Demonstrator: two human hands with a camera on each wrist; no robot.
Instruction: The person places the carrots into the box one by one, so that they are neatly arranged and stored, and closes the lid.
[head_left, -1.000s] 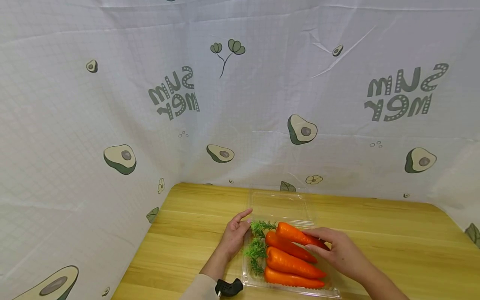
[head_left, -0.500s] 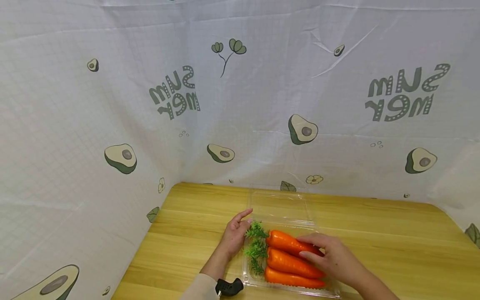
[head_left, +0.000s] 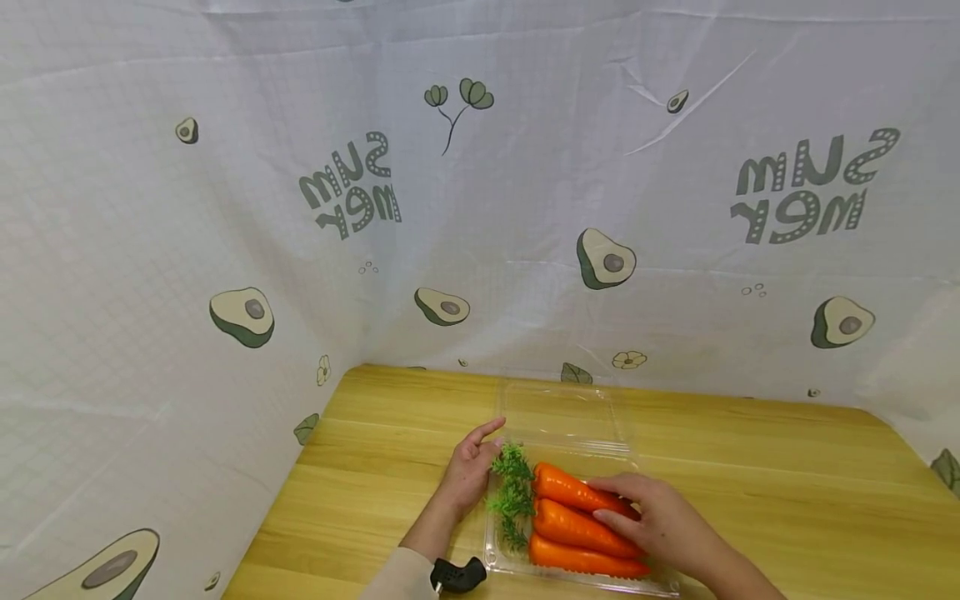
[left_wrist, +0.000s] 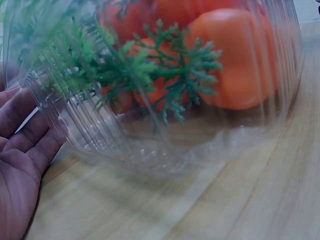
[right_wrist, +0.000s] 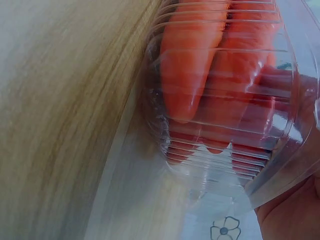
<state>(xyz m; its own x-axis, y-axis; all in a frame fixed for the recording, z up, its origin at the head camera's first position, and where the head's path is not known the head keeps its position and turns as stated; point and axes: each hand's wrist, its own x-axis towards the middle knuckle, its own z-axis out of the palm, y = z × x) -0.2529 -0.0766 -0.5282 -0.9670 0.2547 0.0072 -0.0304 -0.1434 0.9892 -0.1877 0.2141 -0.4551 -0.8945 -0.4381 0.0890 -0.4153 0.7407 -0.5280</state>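
Note:
Orange artificial carrots with green leafy tops (head_left: pixel 513 492) lie side by side in a clear plastic clamshell container (head_left: pixel 585 578), tops to the left and tips to the right. My right hand (head_left: pixel 648 512) pinches the tapered part of the rearmost carrot (head_left: pixel 562 485), thumb in front and fingers behind. Its fingertips sit close over the neighbouring carrot (head_left: pixel 573 525). My left hand (head_left: pixel 467 475) rests at the container's back left corner. In the left wrist view, its fairly straight fingers (left_wrist: pixel 37 132) touch the ribbed outer wall. Through the plastic show rounded carrot ends (left_wrist: pixel 235 60).
The transparent lid (head_left: pixel 562 411) is folded back flat on the wooden table (head_left: pixel 375 450), behind the container. A white cloth (head_left: pixel 510 192) printed with avocados hangs along the back and left. On the left wrist sits a black strap mount (head_left: pixel 459 575).
My right hand has lowered the carrot into the container, down over the rear one, and shifted slightly forward and left with it. The left hand has stayed put.

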